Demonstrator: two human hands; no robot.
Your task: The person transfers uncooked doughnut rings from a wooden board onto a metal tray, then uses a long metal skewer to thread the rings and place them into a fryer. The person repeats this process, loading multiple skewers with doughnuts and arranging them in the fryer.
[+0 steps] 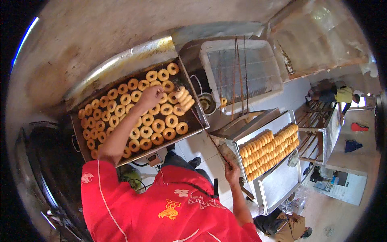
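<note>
A wide rectangular frying pan [74, 125] is filled with rows of golden ring doughnuts [147, 119]. My left hand [151, 97] reaches over the middle of the pan, its fingers bent and pinched together among the doughnuts; whatever they hold, if anything, I cannot make out. Lower right of the pan, my right hand [232, 172] grips the near end of a long thin stick [215, 143]. The stick slants up across the pan's right edge. Several doughnuts [184, 99] are bunched at its far end, over the pan's right side.
Right of the pan stand a small pot [207, 103] and a large white-rimmed tub [278, 76], with upright thin sticks [234, 76] before it. A metal tray [291, 117] holds packed rows of doughnuts. Another tray [282, 181] lies below. Two other people [344, 95] are farther right.
</note>
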